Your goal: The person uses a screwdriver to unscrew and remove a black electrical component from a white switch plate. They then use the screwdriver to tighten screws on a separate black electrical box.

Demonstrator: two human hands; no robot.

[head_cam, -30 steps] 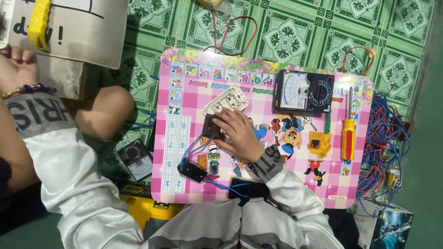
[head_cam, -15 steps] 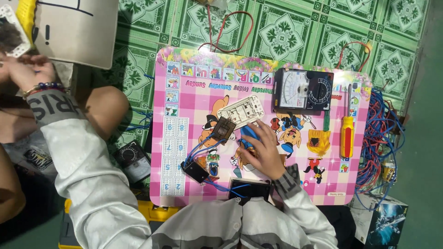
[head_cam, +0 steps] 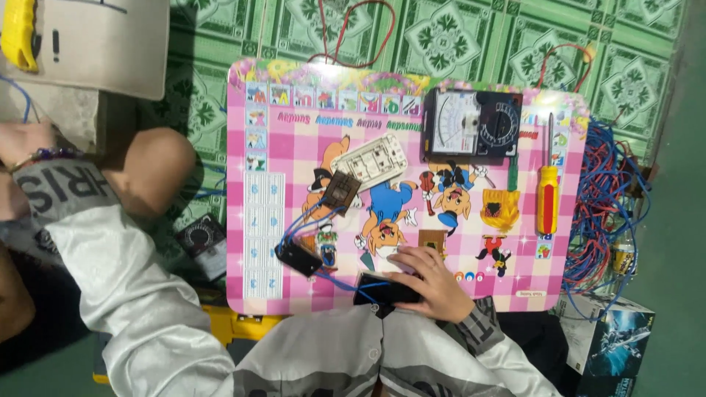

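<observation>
Green patterned floor tiles (head_cam: 456,37) were noted beneath the pink cartoon board (head_cam: 294,147). The black module (head_cam: 382,290) at its near edge was grasped by the right hand (head_cam: 430,283), fingers curled over it; the left hand (head_cam: 18,143) was off the board, its grip indiscernible. Blue wires (head_cam: 305,220) could be strained or pulled loose if the module were tugged.

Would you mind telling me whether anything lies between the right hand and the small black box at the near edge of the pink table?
Nothing visible does. The right hand already rests on the black box at the near edge of the pink table, its fingers over the box's right end. Blue wires run from the box's left side, clear of the hand.
</observation>
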